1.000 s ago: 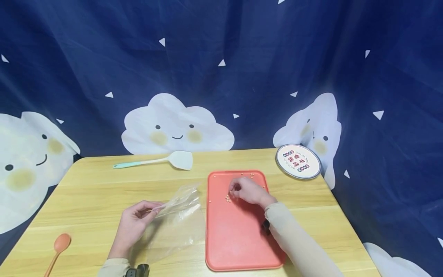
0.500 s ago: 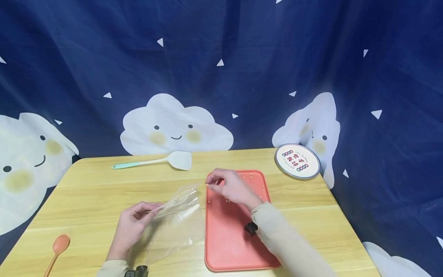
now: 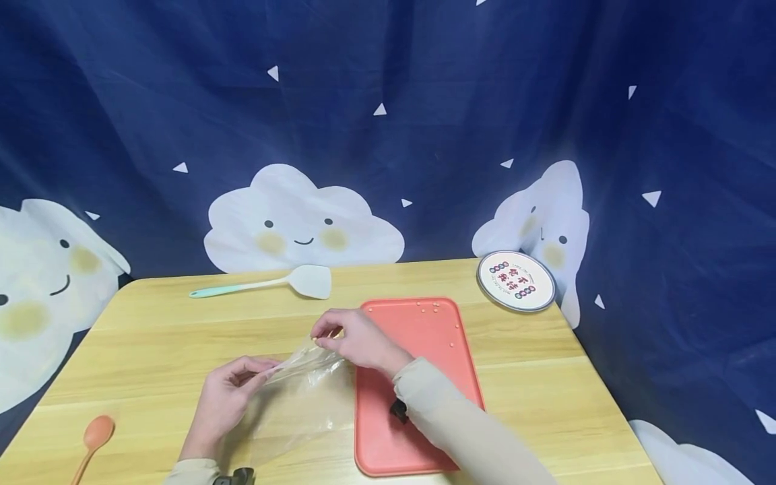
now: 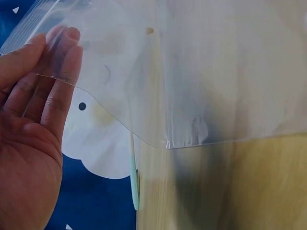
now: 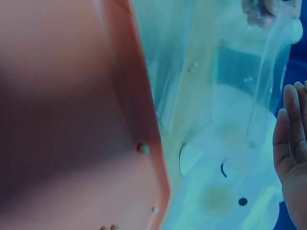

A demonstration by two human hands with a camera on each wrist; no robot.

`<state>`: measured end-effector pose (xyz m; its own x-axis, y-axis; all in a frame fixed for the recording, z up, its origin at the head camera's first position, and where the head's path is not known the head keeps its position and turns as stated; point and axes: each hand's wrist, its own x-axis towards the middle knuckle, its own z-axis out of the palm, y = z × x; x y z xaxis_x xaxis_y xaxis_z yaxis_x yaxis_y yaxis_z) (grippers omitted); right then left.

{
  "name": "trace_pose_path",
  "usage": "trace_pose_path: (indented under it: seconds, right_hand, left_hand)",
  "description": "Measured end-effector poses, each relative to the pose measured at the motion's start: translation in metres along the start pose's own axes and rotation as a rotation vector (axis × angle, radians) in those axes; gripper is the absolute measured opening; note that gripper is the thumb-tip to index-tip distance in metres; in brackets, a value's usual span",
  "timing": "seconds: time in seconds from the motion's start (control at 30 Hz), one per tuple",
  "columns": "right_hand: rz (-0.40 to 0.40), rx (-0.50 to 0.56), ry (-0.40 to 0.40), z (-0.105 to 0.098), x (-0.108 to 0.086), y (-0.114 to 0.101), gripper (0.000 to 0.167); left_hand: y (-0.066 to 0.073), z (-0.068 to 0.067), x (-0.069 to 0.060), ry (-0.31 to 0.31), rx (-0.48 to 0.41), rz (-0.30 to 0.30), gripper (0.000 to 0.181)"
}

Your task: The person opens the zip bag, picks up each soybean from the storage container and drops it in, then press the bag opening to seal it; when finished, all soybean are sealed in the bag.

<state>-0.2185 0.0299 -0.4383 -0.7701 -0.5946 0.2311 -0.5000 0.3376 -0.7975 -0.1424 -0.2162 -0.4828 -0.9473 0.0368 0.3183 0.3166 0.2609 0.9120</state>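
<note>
My left hand (image 3: 229,397) pinches the edge of a clear plastic zip bag (image 3: 303,411) between thumb and fingers. The bag's lower part spreads over the table. At the bag's upper right corner, my right hand (image 3: 358,342) holds a small pale-yellow soybean (image 3: 314,339) at its fingertips. Another small bean (image 4: 149,30) shows through the plastic in the left wrist view. Right of the bag lies a red tray (image 3: 388,448), with a few soybeans (image 3: 436,308) scattered near its far end and right rim. My right hand and forearm cover part of the tray.
A white spatula (image 3: 312,281) with a mint handle lies along the table's back. An orange spoon (image 3: 99,431) rests at the front left. A round patterned plate (image 3: 516,280) sits at the back right corner, by the blue cloud curtain (image 3: 448,135).
My right hand has moved left from the tray's bean pile to the bag's mouth, carrying a soybean. My left hand keeps its grip on the bag, nearly in place.
</note>
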Motion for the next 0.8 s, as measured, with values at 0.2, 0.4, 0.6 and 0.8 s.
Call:
trace_pose_path:
  seconds: [0.2, 0.4, 0.6, 0.8]
  right_hand:
    - [0.031, -0.064, -0.040, 0.011, 0.004, -0.001, 0.010]
    - [0.027, -0.060, -0.042, 0.012, 0.001, 0.000, 0.012]
    - [0.019, -0.003, 0.011, -0.003, -0.006, 0.003, 0.013]
    - [0.039, 0.021, 0.038, -0.028, -0.017, 0.008, 0.013]
  left_hand:
    - [0.002, 0.000, -0.001, -0.001, -0.024, 0.027, 0.012]
    - [0.002, 0.000, -0.001, -0.003, -0.016, 0.024, 0.013]
    - [0.001, -0.001, -0.001, 0.006, -0.008, -0.005, 0.012]
    - [-0.001, 0.000, -0.002, 0.010, -0.009, -0.016, 0.015]
